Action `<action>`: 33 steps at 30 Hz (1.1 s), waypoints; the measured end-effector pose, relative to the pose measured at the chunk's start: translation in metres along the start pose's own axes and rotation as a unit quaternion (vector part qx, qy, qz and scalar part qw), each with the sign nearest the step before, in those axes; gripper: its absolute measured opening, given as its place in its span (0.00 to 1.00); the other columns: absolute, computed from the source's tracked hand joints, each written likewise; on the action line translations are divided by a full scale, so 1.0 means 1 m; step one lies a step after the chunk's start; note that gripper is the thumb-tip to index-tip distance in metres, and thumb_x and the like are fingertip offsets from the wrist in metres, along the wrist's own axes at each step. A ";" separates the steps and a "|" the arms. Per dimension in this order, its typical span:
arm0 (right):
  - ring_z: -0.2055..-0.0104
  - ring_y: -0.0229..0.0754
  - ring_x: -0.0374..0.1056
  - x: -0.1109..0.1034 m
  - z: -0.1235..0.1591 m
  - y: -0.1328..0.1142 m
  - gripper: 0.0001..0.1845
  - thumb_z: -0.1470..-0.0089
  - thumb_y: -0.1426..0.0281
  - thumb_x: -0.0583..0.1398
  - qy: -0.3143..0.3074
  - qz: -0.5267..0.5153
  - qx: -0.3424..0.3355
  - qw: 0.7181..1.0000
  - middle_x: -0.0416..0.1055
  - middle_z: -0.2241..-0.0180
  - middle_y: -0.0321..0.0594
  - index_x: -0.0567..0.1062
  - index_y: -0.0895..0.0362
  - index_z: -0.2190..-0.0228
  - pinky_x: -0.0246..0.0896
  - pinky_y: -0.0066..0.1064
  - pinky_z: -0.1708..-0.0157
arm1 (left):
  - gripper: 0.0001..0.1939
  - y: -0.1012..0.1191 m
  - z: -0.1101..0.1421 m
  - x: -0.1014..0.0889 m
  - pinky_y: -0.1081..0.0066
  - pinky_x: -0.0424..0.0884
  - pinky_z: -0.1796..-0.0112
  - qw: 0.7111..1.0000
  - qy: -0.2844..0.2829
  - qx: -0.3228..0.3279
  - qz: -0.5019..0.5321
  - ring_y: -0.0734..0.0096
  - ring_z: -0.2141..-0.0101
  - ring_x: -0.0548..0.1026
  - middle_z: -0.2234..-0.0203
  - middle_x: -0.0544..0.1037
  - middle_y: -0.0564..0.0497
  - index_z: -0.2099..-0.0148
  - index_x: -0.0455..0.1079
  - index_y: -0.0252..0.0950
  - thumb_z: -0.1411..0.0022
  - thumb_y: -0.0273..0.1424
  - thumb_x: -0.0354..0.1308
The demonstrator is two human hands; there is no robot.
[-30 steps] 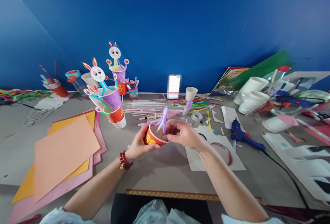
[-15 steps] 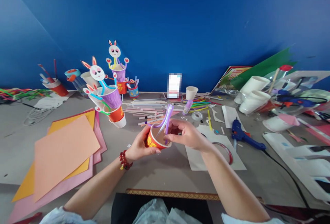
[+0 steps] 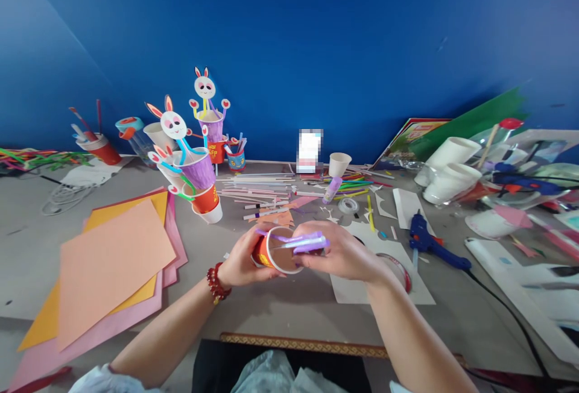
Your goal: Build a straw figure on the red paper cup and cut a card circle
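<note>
Wrapped in my left hand [image 3: 242, 260] is a red paper cup [image 3: 261, 252] with yellow lettering, tilted so its open mouth faces right. Purple straws [image 3: 312, 241] stick out of the mouth and lean to the right. My right hand [image 3: 346, 254] is closed at the cup's right rim, its fingers on a purple straw; the fingertips are partly hidden. To the left, a rabbit figure made of stacked cups [image 3: 196, 170] stands on the table, and a similar rabbit figure [image 3: 211, 125] stands behind it.
Coloured paper sheets [image 3: 113, 272] are piled at the left. On the right lie a blue glue gun [image 3: 436, 248] with its cord, white paper cups [image 3: 452, 164] and a cut white sheet [image 3: 380, 287]. Loose straws [image 3: 253, 187], a tape roll [image 3: 348, 205] and a glue stick [image 3: 333, 190] lie behind my hands.
The cup has tipped further over, its mouth turning to the right. The purple straws have swung from upright to nearly level, and my right hand has moved slightly right with them.
</note>
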State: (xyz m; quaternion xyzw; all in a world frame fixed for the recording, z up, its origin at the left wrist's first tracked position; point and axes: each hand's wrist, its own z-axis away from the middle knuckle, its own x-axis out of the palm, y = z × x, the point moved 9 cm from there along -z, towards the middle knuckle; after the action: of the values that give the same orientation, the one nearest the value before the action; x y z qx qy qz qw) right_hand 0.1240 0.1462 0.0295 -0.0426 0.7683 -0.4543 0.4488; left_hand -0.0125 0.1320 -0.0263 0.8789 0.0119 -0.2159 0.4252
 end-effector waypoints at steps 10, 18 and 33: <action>0.66 0.42 0.68 -0.001 0.000 -0.010 0.03 0.42 0.74 0.60 0.016 0.083 -0.041 0.996 0.74 0.70 0.37 0.73 0.54 0.68 0.58 0.30 0.66 | 0.39 -0.002 0.000 -0.004 0.57 0.73 0.53 0.999 0.022 -0.004 -0.036 0.50 0.53 0.77 0.51 0.76 0.40 0.42 0.64 0.40 0.55 0.42 0.73; 0.65 0.43 0.69 0.003 0.000 -0.018 0.06 0.43 0.77 0.59 0.014 0.104 -0.094 0.990 0.74 0.68 0.39 0.71 0.53 0.67 0.57 0.30 0.66 | 0.39 -0.004 0.000 -0.003 0.58 0.73 0.52 0.997 0.016 -0.021 -0.066 0.49 0.52 0.76 0.51 0.76 0.40 0.42 0.64 0.39 0.54 0.42 0.73; 0.64 0.40 0.69 -0.011 -0.005 -0.003 0.07 0.39 0.67 0.59 0.061 0.014 -0.018 0.998 0.74 0.53 0.44 0.76 0.54 0.59 0.61 0.26 0.73 | 0.38 -0.038 0.008 -0.002 0.61 0.72 0.53 0.968 0.092 -0.134 0.191 0.55 0.52 0.75 0.50 0.75 0.42 0.42 0.62 0.39 0.52 0.40 0.73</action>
State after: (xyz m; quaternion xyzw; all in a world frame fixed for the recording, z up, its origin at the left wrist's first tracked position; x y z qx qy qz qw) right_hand 0.1260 0.1529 0.0395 -0.0115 0.8027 -0.4360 0.4067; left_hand -0.0253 0.1508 -0.0578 0.8160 -0.0888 -0.0454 0.5694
